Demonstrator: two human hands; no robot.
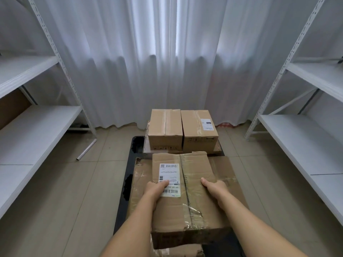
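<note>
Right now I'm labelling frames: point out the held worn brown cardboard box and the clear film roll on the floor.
Worn brown cardboard box [200, 201], head view, top face.
Clear film roll [86, 149], head view, mid-length.

A white shipping label [169, 179] stood on the near box [194, 201], with a QR code, barcodes and print too fine to read; one line seemed to run 159-403. The far right box [199, 125] bore a small label [207, 124], also illegible.
</note>
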